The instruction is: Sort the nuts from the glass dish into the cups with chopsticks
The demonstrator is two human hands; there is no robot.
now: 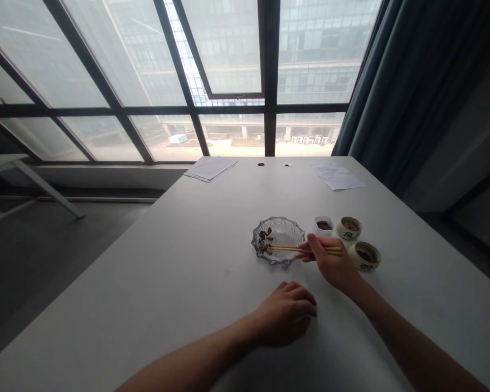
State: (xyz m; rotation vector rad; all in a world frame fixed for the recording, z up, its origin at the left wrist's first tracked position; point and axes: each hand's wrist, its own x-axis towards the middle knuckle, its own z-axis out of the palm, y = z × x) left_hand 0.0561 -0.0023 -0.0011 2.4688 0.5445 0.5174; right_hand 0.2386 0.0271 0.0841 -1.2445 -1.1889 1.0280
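My right hand [329, 260] is closed around a pair of wooden chopsticks [286, 247]. Their tips reach among small dark brown pieces [264, 239] at the left side of a clear glass dish with a scalloped rim [278, 263]. Whether the tips pinch a piece is too small to tell. Closer to me, my left hand [289, 313] rests on the white table, palm down, its fingers curled in and nothing visible in them. Beside my right hand stand a small white container [324, 226] with dark pieces and two cream cups, one farther back [348, 234] and one nearer [367, 262].
The white table [155, 283] runs toward the windows. Stacked papers [210, 169] lie at its far left and loose sheets [340, 177] at its far right. Two round holes sit near the far edge. A dark curtain [408, 81] hangs on the right; another table [8, 160] stands left.
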